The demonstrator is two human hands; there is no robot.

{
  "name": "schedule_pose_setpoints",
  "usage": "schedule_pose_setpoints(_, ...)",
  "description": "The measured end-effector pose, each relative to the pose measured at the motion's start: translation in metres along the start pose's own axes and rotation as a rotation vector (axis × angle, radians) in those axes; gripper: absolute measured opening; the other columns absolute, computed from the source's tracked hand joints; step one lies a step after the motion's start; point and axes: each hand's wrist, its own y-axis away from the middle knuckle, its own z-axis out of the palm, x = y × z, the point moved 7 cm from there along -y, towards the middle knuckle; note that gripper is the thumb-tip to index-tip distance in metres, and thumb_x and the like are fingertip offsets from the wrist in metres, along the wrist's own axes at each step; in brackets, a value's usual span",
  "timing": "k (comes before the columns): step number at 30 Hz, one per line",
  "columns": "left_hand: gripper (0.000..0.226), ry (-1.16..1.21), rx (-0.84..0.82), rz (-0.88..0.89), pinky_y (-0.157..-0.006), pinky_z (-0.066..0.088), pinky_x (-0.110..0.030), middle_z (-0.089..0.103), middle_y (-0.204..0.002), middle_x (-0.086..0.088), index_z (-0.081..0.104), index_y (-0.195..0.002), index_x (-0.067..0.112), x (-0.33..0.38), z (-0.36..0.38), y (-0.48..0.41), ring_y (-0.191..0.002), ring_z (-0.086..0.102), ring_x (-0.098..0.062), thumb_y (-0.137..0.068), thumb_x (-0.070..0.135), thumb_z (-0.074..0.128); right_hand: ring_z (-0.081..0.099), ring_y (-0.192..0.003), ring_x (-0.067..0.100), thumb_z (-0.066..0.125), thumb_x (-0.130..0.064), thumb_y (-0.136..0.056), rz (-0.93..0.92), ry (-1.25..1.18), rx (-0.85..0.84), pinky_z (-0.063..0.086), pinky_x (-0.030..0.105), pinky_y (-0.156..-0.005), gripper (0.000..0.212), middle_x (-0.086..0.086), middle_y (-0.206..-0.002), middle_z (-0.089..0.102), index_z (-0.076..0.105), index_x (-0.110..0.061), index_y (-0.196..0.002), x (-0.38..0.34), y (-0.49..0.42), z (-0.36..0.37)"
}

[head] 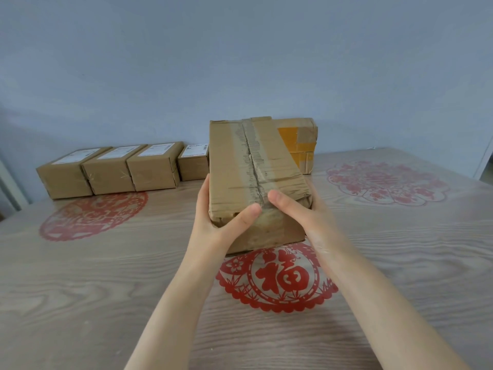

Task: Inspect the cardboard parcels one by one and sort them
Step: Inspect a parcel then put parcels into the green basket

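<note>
A long, worn cardboard parcel with a torn tape seam along its top is held tilted above the table, near end towards me. My left hand grips its near left corner, thumb over the top edge. My right hand grips the near right corner, thumb on the top face. Behind the held parcel stands another box with yellow tape, partly hidden. A row of several small labelled parcels lines the back left of the table.
The wood-grain table carries red paper-cut decorations, one with a character just under the held parcel. A pale blue wall rises behind the table. A white frame edge shows at the far right.
</note>
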Motion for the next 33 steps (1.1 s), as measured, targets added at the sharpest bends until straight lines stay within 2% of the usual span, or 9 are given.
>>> schedule_pose_setpoints(5,0.094,0.010,0.015,0.021,-0.075,0.057,-0.017,0.074,-0.112,0.014,0.044,-0.145,0.032,0.002,-0.005,-0.002,-0.103,0.071,-0.005,-0.065,0.019,0.091,0.067,-0.103,-0.002,0.075,-0.033,-0.070,-0.034,0.012,-0.075,0.054,0.012,-0.079,0.078,-0.018,-0.114,0.072,0.047,-0.032,-0.142,-0.005,0.001,0.004)
schedule_pose_setpoints(7,0.091,0.017,-0.009,0.020,-0.081,0.058,-0.020,0.073,-0.118,0.012,0.044,-0.145,0.034,0.001,-0.007,-0.004,-0.110,0.070,-0.008,-0.065,0.026,0.086,0.067,-0.103,-0.002,0.074,-0.031,-0.071,-0.046,0.007,-0.077,0.053,0.011,-0.077,0.077,-0.019,-0.114,0.072,0.047,-0.031,-0.143,-0.006,0.001,0.005)
schedule_pose_setpoints(12,0.114,-0.048,-0.100,-0.002,-0.096,0.056,-0.031,0.065,-0.133,0.011,0.029,-0.154,0.038,-0.004,0.000,-0.002,-0.121,0.064,-0.008,-0.055,0.044,0.087,0.068,-0.095,-0.006,0.074,-0.035,-0.071,-0.048,-0.008,0.009,0.052,0.009,-0.067,0.072,-0.018,-0.111,0.071,0.051,-0.030,-0.140,-0.006,-0.001,-0.004)
schedule_pose_setpoints(16,0.105,-0.032,0.013,0.017,-0.086,0.058,-0.022,0.068,-0.130,0.005,0.036,-0.152,0.032,-0.002,-0.009,-0.004,-0.116,0.067,-0.011,-0.064,0.029,0.094,0.066,-0.097,-0.008,0.074,-0.028,-0.075,-0.066,0.058,-0.087,0.051,0.007,-0.072,0.075,-0.018,-0.116,0.069,0.044,-0.031,-0.144,-0.009,0.003,0.005)
schedule_pose_setpoints(19,0.095,-0.015,0.072,0.036,-0.083,0.058,-0.019,0.069,-0.128,0.003,0.043,-0.148,0.028,0.002,-0.014,-0.005,-0.114,0.068,-0.011,-0.062,0.031,0.083,0.067,-0.090,-0.011,0.073,-0.017,-0.081,-0.074,0.076,-0.088,0.050,0.007,-0.069,0.072,-0.020,-0.109,0.069,0.042,-0.029,-0.144,-0.008,0.002,0.008)
schedule_pose_setpoints(21,0.090,-0.036,0.063,0.034,-0.089,0.058,-0.022,0.069,-0.127,0.004,0.046,-0.145,0.027,0.001,-0.011,-0.004,-0.114,0.068,-0.010,-0.062,0.032,0.081,0.067,-0.089,-0.011,0.073,-0.018,-0.082,-0.077,0.076,-0.066,0.050,0.007,-0.068,0.072,-0.019,-0.110,0.068,0.041,-0.030,-0.145,-0.006,0.002,0.006)
schedule_pose_setpoints(25,0.084,-0.011,0.058,0.000,-0.080,0.059,-0.022,0.072,-0.120,0.003,0.050,-0.139,0.025,-0.003,-0.010,-0.004,-0.108,0.071,-0.011,-0.066,0.033,0.092,0.065,-0.100,-0.009,0.076,-0.026,-0.074,-0.102,0.105,-0.086,0.052,0.009,-0.074,0.087,-0.015,-0.127,0.062,0.034,-0.034,-0.150,-0.010,0.001,0.006)
schedule_pose_setpoints(30,0.099,-0.052,0.000,0.000,-0.099,0.053,-0.037,0.069,-0.128,0.009,0.045,-0.144,0.031,-0.001,-0.012,-0.004,-0.119,0.065,-0.012,-0.055,0.051,0.084,0.065,-0.092,-0.012,0.075,-0.023,-0.076,-0.137,0.087,-0.037,0.050,0.006,-0.069,0.082,-0.017,-0.119,0.064,0.037,-0.033,-0.148,-0.014,0.002,0.001)
schedule_pose_setpoints(33,0.097,-0.119,-0.020,0.011,-0.098,0.053,-0.033,0.068,-0.127,0.012,0.044,-0.142,0.033,-0.002,-0.006,-0.003,-0.117,0.065,-0.006,-0.057,0.041,0.090,0.066,-0.092,-0.010,0.074,-0.019,-0.080,-0.128,0.054,-0.030,0.052,0.008,-0.070,0.078,-0.017,-0.116,0.065,0.038,-0.032,-0.148,-0.014,0.002,-0.003)
